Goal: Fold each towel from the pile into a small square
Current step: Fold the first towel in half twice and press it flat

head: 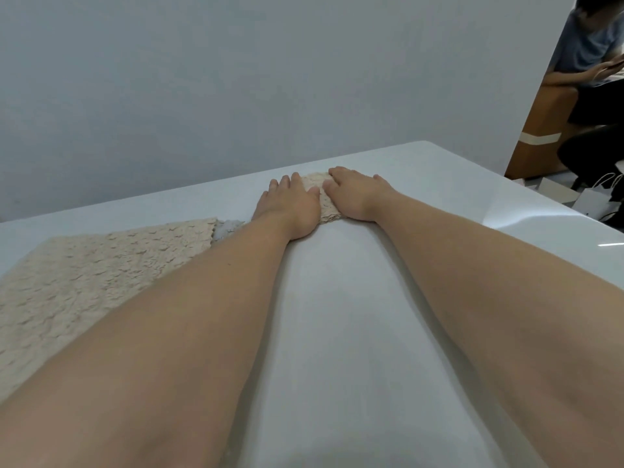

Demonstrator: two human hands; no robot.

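**Item 1. Small folded beige towel of crinkled, bubbly-textured cloth**. It lies flat on the white smooth surface, near the far edge and about midway along it. It is folded down to a compact, roughly square packet. Only a narrow strip of it shows between the two hands.

**Item 2. Left hand**. Palm down on the left part of the small folded towel. The fingers are straight and slightly spread, pointing toward the far edge, and grip nothing. The bare forearm runs back to the near edge.

**Item 3. Right hand**. Palm down on the right part of the same towel, just beside the left hand. The fingers are extended and flat, pressing rather than grasping.

**Item 4. Larger beige towel of the same crinkled cloth**. Spread flat along the left edge of the surface. The left forearm passes over its right border.

**Item 5. Grey textured cloth**. A small part peeks out at the far right corner of the larger beige towel, just beside the left wrist.

**Item 6. Surroundings.** A pale blue-grey wall stands behind the far edge. Beyond the far right corner a seated person in a grey shirt holds a dark phone, beside a brown wooden panel. White paper bags stand on the floor there.
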